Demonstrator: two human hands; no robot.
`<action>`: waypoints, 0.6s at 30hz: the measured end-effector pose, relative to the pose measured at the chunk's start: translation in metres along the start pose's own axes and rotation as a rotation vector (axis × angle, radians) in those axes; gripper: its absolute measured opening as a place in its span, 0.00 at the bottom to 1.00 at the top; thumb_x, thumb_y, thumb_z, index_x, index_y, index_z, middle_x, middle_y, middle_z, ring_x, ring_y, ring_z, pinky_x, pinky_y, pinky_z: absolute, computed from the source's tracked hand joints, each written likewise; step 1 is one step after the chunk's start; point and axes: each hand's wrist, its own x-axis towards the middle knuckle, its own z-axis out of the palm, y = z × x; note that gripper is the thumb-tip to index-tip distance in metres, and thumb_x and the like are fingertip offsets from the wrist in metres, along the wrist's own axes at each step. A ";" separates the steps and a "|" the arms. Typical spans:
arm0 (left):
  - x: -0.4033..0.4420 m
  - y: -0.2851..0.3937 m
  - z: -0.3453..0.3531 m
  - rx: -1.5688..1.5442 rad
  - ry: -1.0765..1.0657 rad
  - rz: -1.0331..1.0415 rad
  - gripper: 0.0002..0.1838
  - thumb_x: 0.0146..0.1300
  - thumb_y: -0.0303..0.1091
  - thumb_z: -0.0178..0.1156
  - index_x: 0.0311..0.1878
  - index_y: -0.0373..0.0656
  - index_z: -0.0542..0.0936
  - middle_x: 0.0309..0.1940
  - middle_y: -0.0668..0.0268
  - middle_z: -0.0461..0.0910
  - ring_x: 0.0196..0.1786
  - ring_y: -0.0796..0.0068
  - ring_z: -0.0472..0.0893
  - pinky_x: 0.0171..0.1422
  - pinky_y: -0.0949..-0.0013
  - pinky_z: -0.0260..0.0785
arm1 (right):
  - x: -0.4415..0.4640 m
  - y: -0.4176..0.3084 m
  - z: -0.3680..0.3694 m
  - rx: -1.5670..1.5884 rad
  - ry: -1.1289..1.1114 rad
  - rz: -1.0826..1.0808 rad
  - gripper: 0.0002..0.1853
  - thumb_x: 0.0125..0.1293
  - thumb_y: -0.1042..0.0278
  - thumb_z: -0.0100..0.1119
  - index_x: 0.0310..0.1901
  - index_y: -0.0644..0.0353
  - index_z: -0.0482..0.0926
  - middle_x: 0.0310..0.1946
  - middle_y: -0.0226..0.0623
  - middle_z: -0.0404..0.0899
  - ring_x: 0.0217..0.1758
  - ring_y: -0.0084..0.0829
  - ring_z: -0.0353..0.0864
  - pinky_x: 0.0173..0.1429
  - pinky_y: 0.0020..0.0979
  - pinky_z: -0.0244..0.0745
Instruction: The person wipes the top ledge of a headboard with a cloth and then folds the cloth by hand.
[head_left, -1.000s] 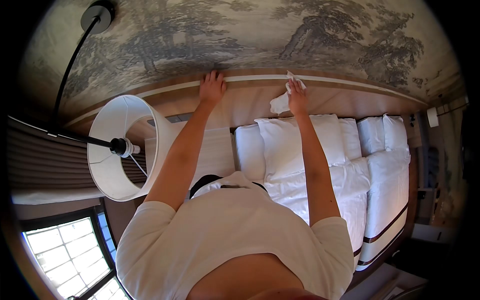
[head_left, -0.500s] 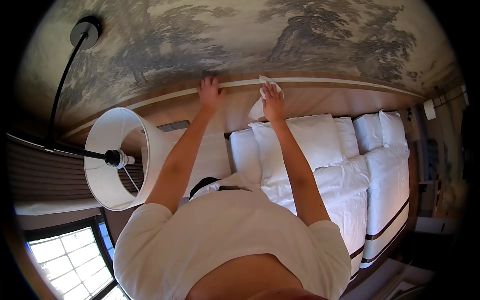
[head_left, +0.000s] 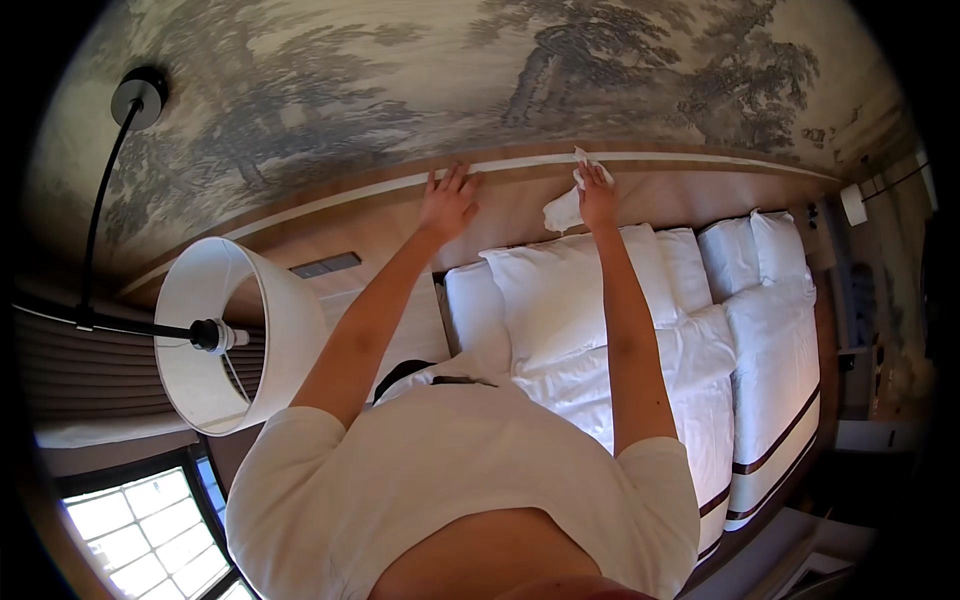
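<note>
My left hand [head_left: 450, 205] rests with spread fingers on the wooden headboard [head_left: 515, 205], its fingertips close to the pale strip along the top. Nothing is in it. A white cloth [head_left: 564, 212] is under my right hand [head_left: 597, 203], which presses it to the headboard by the same strip. One end of the cloth sticks up past the fingers, and the rest hangs down to the left. Part of the cloth is covered by the hand.
White pillows [head_left: 570, 285] and bedding lie below the headboard. At left, a white lampshade [head_left: 295, 325] on a black arm stands close to my left arm. A dark socket panel [head_left: 325, 265] is set in the headboard. Above runs a wall with a tree mural [head_left: 600, 75].
Both hands have slid to the right along the headboard, the cloth moving with my right hand. My left hand's fingers are spread wider. The view has shifted slightly.
</note>
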 end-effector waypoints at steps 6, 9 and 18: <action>0.032 0.025 -0.010 -0.086 -0.015 -0.273 0.23 0.56 0.49 0.62 0.52 0.50 0.74 0.48 0.61 0.69 0.56 0.55 0.67 0.64 0.43 0.54 | -0.005 -0.035 0.005 0.010 0.025 0.027 0.30 0.64 0.64 0.55 0.69 0.47 0.62 0.72 0.24 0.58 0.75 0.31 0.55 0.73 0.55 0.49; 0.041 0.030 0.004 -0.075 0.093 -0.275 0.23 0.55 0.52 0.61 0.51 0.49 0.75 0.45 0.60 0.69 0.56 0.55 0.67 0.63 0.44 0.55 | -0.012 -0.069 0.012 0.082 0.089 -0.088 0.31 0.62 0.66 0.57 0.68 0.47 0.63 0.71 0.24 0.60 0.74 0.31 0.56 0.73 0.56 0.48; 0.036 0.028 0.015 0.078 0.200 -0.192 0.18 0.64 0.50 0.53 0.49 0.47 0.77 0.42 0.58 0.71 0.51 0.55 0.70 0.61 0.50 0.59 | -0.006 -0.052 0.002 0.123 0.118 -0.128 0.30 0.62 0.69 0.57 0.67 0.45 0.64 0.68 0.26 0.65 0.73 0.29 0.60 0.74 0.57 0.46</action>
